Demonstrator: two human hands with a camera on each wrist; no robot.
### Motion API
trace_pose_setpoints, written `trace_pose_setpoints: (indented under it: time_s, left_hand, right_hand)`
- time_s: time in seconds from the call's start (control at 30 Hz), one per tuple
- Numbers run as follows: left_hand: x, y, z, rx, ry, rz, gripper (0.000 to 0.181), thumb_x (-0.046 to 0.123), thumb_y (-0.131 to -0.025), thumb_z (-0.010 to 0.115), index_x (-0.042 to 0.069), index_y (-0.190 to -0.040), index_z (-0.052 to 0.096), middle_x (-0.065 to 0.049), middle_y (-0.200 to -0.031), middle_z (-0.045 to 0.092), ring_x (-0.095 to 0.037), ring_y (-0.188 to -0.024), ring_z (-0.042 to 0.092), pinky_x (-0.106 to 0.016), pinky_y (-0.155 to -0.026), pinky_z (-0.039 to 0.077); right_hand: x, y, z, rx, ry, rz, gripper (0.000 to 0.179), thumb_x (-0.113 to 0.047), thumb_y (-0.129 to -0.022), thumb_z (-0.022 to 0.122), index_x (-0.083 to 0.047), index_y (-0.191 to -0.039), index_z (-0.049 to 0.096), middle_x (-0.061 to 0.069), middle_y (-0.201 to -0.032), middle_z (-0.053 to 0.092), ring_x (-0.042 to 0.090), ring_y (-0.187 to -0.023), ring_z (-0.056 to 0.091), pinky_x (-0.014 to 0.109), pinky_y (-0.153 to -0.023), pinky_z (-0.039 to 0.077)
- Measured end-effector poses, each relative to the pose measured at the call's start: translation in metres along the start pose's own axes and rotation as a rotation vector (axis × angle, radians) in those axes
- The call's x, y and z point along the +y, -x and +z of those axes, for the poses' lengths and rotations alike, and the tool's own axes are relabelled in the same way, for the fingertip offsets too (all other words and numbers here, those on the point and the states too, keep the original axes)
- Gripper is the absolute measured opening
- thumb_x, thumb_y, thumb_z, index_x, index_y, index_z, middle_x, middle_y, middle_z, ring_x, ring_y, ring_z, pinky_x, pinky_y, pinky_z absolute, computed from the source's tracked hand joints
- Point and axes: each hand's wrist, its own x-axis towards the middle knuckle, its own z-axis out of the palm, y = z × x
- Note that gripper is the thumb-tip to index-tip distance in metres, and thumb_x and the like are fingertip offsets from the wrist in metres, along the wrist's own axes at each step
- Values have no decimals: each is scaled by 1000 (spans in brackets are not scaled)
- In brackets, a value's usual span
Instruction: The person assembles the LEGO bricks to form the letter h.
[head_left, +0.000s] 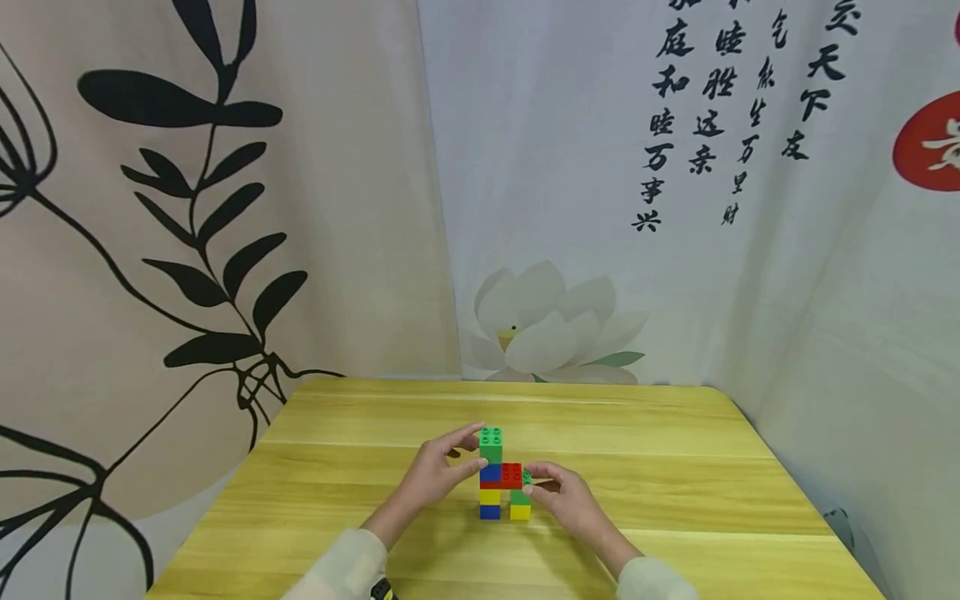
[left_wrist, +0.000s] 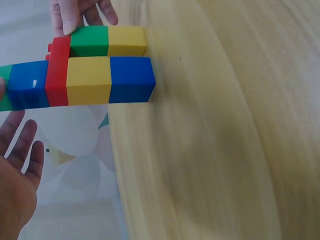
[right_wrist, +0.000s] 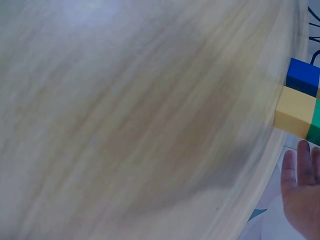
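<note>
Toy building bricks form a joined structure on the table. Its left column has a blue brick (head_left: 490, 512) at the bottom, then yellow (head_left: 490, 497), a long red brick (head_left: 512, 475), blue, and a green brick (head_left: 491, 446) on top. The red brick bridges to a shorter right column of yellow (head_left: 520, 513) and green (head_left: 520, 497). My left hand (head_left: 438, 468) grips the upper left column, thumb in front by the green-blue joint, index finger at the top. My right hand (head_left: 567, 497) pinches the right green brick beside the red one's end.
The structure stands upright on the wooden table (head_left: 652, 433). Behind the table's far edge hangs a printed curtain (head_left: 360, 208) with leaves, a lotus and writing. A small black and yellow item (head_left: 383, 590) shows beside the left sleeve.
</note>
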Motion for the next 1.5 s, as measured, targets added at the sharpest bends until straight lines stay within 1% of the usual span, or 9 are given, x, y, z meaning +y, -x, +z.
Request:
trace_pose_setpoints:
  time_s: [0.2,0.57,0.67,0.8,0.93,1.07,1.27,1.33,1.5]
  left_hand:
    - [-5,5,6,17,5,16,61,31,-90,71,28,-146,47,-2,-116,69,-22,-110,62,-50,-95,51]
    - [-21,14,22,3,-40,19,71,20,-91,71,22,-152,37,-6,-122,69,-21,-110,65,-42,-95,53]
    - [-23,15,25,-3,-17,1,68,20,-93,68,23,-153,36,-7,-124,68,-23,-110,65,-43,-96,54]
    - [-22,14,26,-9,24,-35,67,23,-96,65,29,-154,33,-6,-124,67,-21,-110,66,-43,-96,54]
    - [-22,11,27,-5,49,-65,68,25,-97,63,37,-154,27,-3,-122,67,-15,-105,66,-35,-94,54]
    - [-24,7,27,4,85,-78,70,22,-96,64,35,-154,27,-5,-121,67,-15,-102,66,-29,-91,55]
    - [-26,3,27,-6,83,-86,74,15,-93,67,32,-154,29,-6,-122,66,-19,-106,65,-36,-95,54]
    - [-27,2,26,-15,92,-113,75,16,-93,68,35,-154,29,-4,-124,64,-19,-110,62,-40,-97,51]
    - [-29,-2,26,-42,105,-163,76,15,-92,69,32,-154,30,-4,-127,62,-23,-117,57,-47,-102,48]
  right_hand:
    - [4,1,1,-11,-18,-21,50,-25,-89,72,-12,-135,58,19,-131,62,28,-108,66,30,-83,58]
    - [11,3,3,-1,4,-38,57,-13,-89,71,-14,-143,52,23,-131,61,34,-112,65,30,-84,59]
    - [12,4,4,7,10,-37,57,-12,-89,71,-14,-143,52,22,-130,63,34,-111,65,31,-85,59]
    - [14,3,4,23,9,-46,56,-12,-89,70,-12,-142,52,21,-124,66,32,-109,66,32,-86,59]
    - [15,3,3,32,15,-58,55,-16,-90,71,-11,-142,52,19,-120,68,29,-107,67,32,-86,58]
    - [14,2,3,25,4,-62,56,-16,-90,71,-9,-142,52,19,-119,68,28,-106,67,30,-85,58]
    - [13,2,4,2,4,-55,60,-7,-87,72,-11,-143,51,20,-121,66,30,-107,66,30,-84,59]
    - [13,3,4,-2,8,-50,61,-7,-87,72,-12,-143,51,20,-122,66,30,-107,66,31,-85,59]
    - [13,3,4,-11,6,-41,60,-8,-88,70,-12,-145,49,18,-122,66,29,-108,65,32,-85,59]
